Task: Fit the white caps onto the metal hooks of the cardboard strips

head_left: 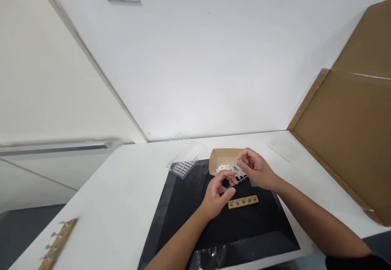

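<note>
My left hand (216, 193) is curled, thumb and fingers around one end of a thin grey strip (238, 182) with short side prongs. Above the strip's other end, my right hand (257, 169) has thumb and fingertips pinched together; what they hold is too small to make out. Behind both hands is a brown cardboard tray (220, 155), with white and pale shreds or small pieces (225, 167) in it. Just in front of my left thumb, a short wooden strip (243, 202) with a row of metal studs lies on the black mat (183, 217).
Clear plastic trays (186, 158) overlap the mat's back left corner. Another wooden strip (59, 243) with upright metal pieces lies at the table's left edge. A clear flat piece (279, 148) is at the back right, beside a cardboard panel (345, 135). A white wall (214, 78) closes the back.
</note>
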The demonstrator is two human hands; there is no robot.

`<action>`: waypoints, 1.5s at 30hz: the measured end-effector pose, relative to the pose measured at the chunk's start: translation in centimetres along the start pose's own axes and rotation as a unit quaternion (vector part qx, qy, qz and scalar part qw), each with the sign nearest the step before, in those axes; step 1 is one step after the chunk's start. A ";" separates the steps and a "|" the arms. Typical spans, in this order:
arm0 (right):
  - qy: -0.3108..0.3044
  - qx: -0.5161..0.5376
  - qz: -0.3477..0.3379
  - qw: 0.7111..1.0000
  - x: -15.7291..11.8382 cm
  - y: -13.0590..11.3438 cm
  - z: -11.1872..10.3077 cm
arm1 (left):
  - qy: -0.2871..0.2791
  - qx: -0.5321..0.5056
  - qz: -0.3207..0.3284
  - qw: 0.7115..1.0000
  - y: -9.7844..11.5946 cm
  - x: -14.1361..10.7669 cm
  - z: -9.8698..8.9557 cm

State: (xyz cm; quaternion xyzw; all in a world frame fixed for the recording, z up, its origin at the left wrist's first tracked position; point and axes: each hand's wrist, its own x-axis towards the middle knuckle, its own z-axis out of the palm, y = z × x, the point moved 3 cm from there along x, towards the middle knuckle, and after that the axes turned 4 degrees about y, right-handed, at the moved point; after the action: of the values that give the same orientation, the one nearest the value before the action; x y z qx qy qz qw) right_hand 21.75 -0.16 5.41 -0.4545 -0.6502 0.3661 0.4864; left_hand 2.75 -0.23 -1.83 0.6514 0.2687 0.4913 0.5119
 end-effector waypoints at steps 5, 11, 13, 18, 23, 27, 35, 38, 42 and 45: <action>-0.093 0.004 -0.023 0.995 2.3 -1.7 0.9 | 0.091 -0.007 -0.071 0.993 -0.4 0.8 -0.5; -0.136 -0.106 -0.045 0.984 3.0 -2.2 -1.3 | 0.162 -0.014 -0.085 0.983 -0.2 1.5 -2.0; -0.146 -0.137 -0.036 0.979 2.9 -2.0 -1.8 | 0.179 -0.019 -0.089 0.980 -0.1 1.4 -2.2; -0.157 -0.083 0.027 0.984 3.0 -0.7 -2.0 | 0.209 -0.037 -0.102 0.972 -0.2 1.1 -2.0; -0.100 -0.043 0.022 0.994 3.4 -0.2 -2.2 | 0.208 -0.060 -0.114 0.970 -0.6 1.0 -1.9; -0.051 -0.051 -0.005 0.997 3.6 -0.4 -2.9 | 0.211 -0.068 -0.121 0.968 -0.6 1.2 -2.3; -0.018 -0.110 -0.056 0.992 3.2 -1.3 -3.4 | 0.261 -0.087 -0.110 0.955 0.2 1.4 -2.7; -0.002 -0.142 -0.086 0.986 2.9 -2.0 -3.0 | 0.281 -0.066 -0.086 0.954 0.5 1.3 -2.8; 0.021 -0.173 -0.114 0.978 2.5 -2.6 -2.0 | 0.287 0.025 -0.024 0.957 1.4 0.9 -2.8; 0.029 -0.183 -0.119 0.975 2.3 -2.6 -1.2 | 0.288 0.134 0.035 0.947 2.4 0.5 -2.5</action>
State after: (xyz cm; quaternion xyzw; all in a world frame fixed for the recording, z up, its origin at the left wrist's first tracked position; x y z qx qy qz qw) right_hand 22.07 1.25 8.78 -0.4659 -0.7411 0.1668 0.4538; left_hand 0.32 0.43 0.59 0.5537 0.4451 0.6353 0.3029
